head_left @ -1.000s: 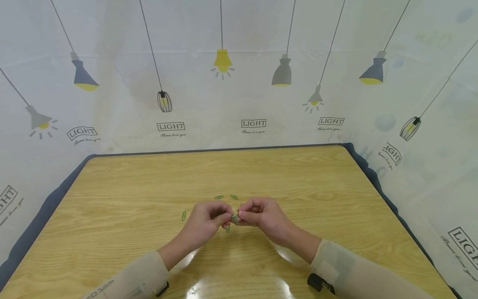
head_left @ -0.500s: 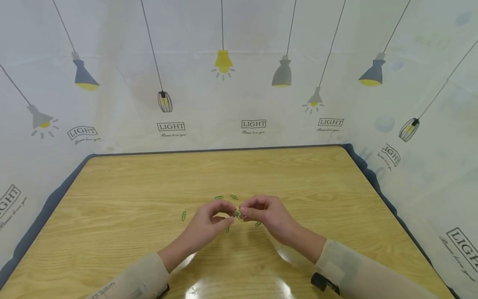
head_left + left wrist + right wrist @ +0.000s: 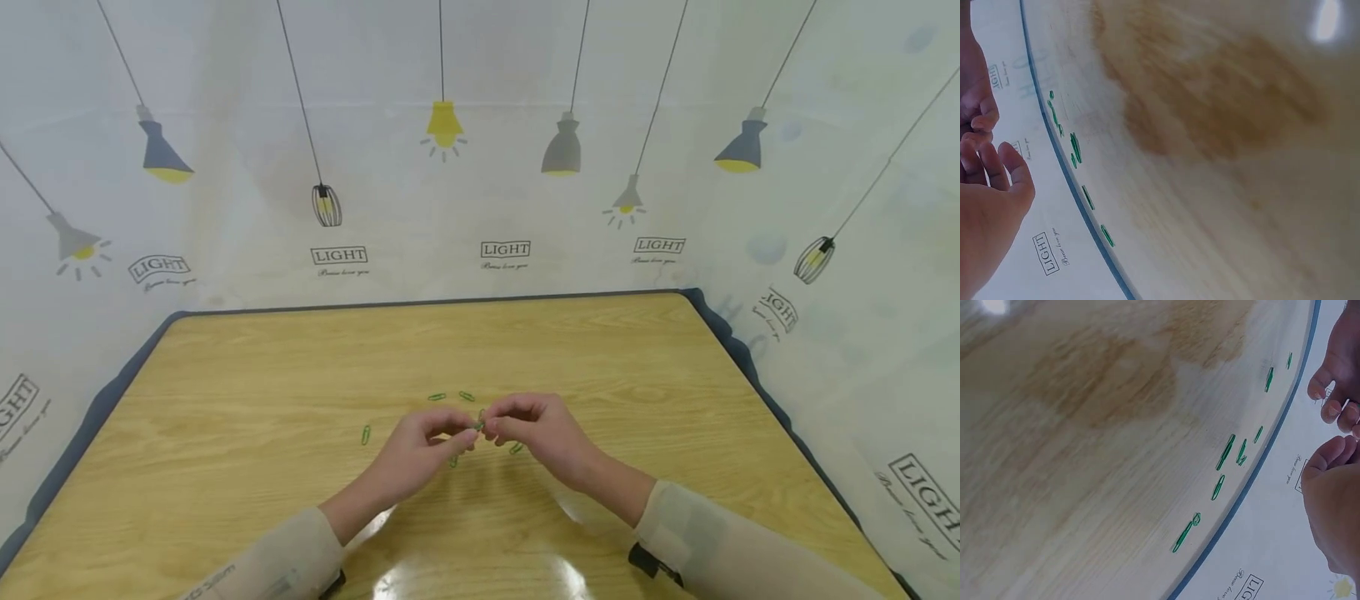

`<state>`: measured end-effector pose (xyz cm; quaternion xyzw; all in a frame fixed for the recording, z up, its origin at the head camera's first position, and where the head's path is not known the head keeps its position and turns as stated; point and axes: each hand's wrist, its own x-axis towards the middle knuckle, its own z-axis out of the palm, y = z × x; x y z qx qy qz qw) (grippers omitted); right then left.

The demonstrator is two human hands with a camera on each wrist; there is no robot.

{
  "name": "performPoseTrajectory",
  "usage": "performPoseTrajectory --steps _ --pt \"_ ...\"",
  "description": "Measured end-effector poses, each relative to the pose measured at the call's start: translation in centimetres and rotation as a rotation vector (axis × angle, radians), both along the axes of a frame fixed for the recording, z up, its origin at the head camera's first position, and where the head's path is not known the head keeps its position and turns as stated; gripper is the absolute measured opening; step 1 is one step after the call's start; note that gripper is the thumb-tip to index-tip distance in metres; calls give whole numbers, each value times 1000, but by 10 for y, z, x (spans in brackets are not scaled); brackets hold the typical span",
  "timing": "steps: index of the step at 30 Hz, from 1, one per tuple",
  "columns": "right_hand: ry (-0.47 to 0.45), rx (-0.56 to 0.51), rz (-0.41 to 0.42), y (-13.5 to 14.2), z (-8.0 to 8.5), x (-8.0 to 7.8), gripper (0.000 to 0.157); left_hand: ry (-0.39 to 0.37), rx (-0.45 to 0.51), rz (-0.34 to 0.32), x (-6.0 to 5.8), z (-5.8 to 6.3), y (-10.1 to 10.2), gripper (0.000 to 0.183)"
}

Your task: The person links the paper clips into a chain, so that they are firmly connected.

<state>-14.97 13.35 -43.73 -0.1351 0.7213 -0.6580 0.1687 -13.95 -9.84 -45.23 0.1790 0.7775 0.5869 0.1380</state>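
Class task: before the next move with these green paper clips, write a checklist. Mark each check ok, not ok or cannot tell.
1. Hands close together: ok; left grip and right grip nearly meet above the table.
2. Green piece at the fingertips: ok.
3. Left grip pinching it firmly: cannot tell; too small.
4. Piece single or linked: cannot tell; fingers hide much of it.
5. Spare clips nearby: ok; several lie around the hands.
6. Every spare clip in full view from the head: not ok; one is partly behind the right grip.
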Motion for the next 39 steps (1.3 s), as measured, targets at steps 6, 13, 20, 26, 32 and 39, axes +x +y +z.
performPoseTrajectory --steps 6,13,20,26,32,39 --pt "77 107 -19 0 -3 0 22 1 -24 4 1 1 0 32" --pt "150 160 -15 1 -3 1 17 31 -31 25 0 0 2 29" --pt "176 165 -9 3 -2 2 17 22 -28 34 0 -1 4 29" --pt "170 172 -7 4 -1 2 16 49 -12 42 0 0 5 24" --pt "259 333 76 22 -5 -12 23 66 -25 84 -1 1 5 19" --pt "490 645 224 45 -30 -29 19 44 -24 115 -2 1 2 25"
